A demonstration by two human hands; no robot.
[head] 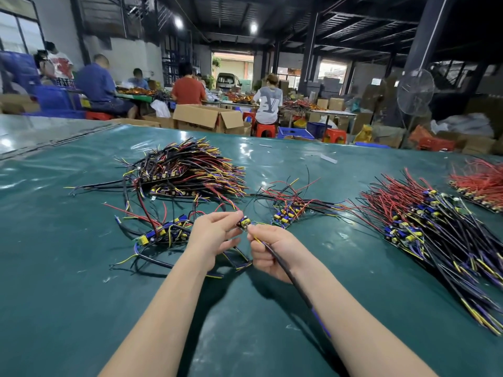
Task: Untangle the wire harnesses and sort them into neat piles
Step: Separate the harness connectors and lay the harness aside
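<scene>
A harness (243, 223) is held just above the green table (81, 281), between the two hands. Its small board end is pinched by the fingertips of the left hand (215, 235), whose lower fingers are loosely spread. Its black cable (288, 270) is gripped in the curled fingers of the right hand (272, 251) and is seen trailing back along the right forearm.

A loose tangle (163, 232) is spread on the table just left of the left hand, partly under it. A smaller tangle (288, 210) lies just beyond the right hand. A high stack (190, 170) is set farther back on the left, its wire ends fanned to the right. A long pile (424, 227) is laid out well to the right, boards to the left and wires running toward the near edge. A red-wired pile (481, 183) is seen at the far right edge. Seated workers (187, 88) and an open carton (209, 118) are seen beyond the table.
</scene>
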